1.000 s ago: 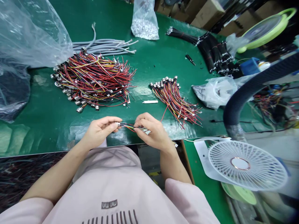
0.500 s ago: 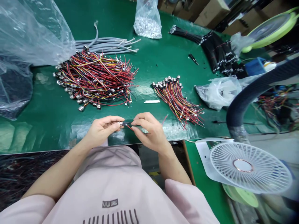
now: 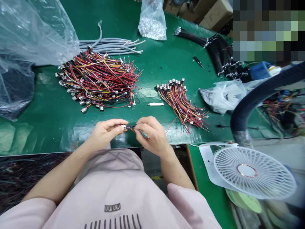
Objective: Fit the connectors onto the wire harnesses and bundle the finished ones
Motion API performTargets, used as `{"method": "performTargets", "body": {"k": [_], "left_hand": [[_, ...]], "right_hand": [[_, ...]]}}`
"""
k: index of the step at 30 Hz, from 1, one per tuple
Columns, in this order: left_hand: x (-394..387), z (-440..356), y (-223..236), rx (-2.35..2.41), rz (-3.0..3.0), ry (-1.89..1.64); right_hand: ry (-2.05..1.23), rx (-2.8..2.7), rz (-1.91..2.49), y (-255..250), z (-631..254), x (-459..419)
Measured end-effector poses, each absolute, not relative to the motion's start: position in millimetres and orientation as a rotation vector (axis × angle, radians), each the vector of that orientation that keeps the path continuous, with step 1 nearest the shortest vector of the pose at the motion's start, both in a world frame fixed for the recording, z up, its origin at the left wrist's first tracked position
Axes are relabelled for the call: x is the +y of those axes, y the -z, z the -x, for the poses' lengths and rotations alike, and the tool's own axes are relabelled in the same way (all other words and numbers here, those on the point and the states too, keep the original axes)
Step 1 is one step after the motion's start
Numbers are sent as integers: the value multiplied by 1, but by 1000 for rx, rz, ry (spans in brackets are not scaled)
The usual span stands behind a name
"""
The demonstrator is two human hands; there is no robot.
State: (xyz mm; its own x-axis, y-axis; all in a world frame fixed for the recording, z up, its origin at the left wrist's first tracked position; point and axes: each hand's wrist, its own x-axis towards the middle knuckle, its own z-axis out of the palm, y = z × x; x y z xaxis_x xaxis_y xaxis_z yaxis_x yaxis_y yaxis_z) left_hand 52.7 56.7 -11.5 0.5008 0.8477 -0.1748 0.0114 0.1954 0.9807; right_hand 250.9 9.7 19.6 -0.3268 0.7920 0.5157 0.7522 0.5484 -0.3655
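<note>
Close to the table's front edge, my left hand [image 3: 107, 132] pinches the silvery metal end of a wired connector [image 3: 124, 126] between thumb and fingers. Dark and red wires run from it to the right, where my right hand [image 3: 151, 132] has its thumb and fingertips closed on them. Part of the connector is hidden by my left fingers. Behind my left hand spreads a large heap of wired connectors [image 3: 102, 79] with red, black, yellow and white leads. A smaller bunch of the same kind [image 3: 182, 103] lies beyond my right hand.
A white pen-like stick [image 3: 155, 104] lies between the two bunches. Grey cables [image 3: 109, 46], a bag of small metal parts [image 3: 152, 27] and black cable bundles [image 3: 219, 52] sit farther back. A dark flexible hose [image 3: 245, 101] and a white fan [image 3: 252, 171] stand at right.
My right fingers have closed in a little on the wires beside the connector. My left hand keeps its grip almost unmoved. The whole view has shifted slightly.
</note>
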Motion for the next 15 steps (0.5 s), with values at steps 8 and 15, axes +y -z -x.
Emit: {"method": "performTargets", "body": {"k": [8,15], "left_hand": [[56,-51,11,881,-1279,-640],[58,-52,9,886,-1259,-642]], "right_hand": [[-97,-2213,1169,-19,-256,13],[-108,-2175,1158,-13,-254,12]]}}
